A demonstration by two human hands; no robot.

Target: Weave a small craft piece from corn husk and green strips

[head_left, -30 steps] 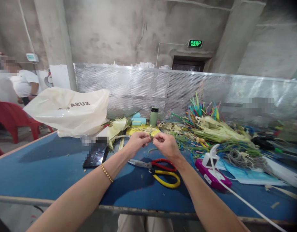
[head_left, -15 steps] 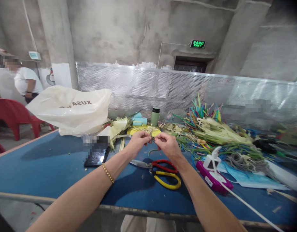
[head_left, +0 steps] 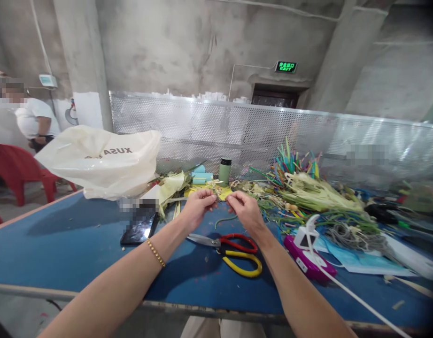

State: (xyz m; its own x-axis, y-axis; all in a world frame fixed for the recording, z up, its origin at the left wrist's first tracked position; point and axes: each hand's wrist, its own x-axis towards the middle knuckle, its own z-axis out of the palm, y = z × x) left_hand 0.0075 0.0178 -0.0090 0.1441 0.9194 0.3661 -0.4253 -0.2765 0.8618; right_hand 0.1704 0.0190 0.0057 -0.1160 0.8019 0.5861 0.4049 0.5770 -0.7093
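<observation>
My left hand (head_left: 199, 206), with a gold bead bracelet (head_left: 156, 253) on its wrist, is closed in a pinch over the table. My right hand (head_left: 246, 211) pinches too, a small gap away from the left. Whatever the fingertips hold is too small to make out. Pale plant bits (head_left: 221, 190) show just behind them on a yellow sheet (head_left: 192, 192). A curved green strand (head_left: 220, 221) shows below the fingers, near the right hand. Scissors (head_left: 220, 244) with one red and one yellow handle lie between my forearms.
On the blue table (head_left: 93, 253) a white bag (head_left: 121, 164) and a dark tablet (head_left: 139, 230) lie left. Behind the hands stands a green bottle (head_left: 225, 172). Rightward are pale green husks (head_left: 308, 190), grey cord (head_left: 357, 237) and a purple power strip (head_left: 308, 263) with a white cable.
My two hands have drawn slightly apart, so a gap shows between the fingertips. The view has shifted a little. The scissors stay put.
</observation>
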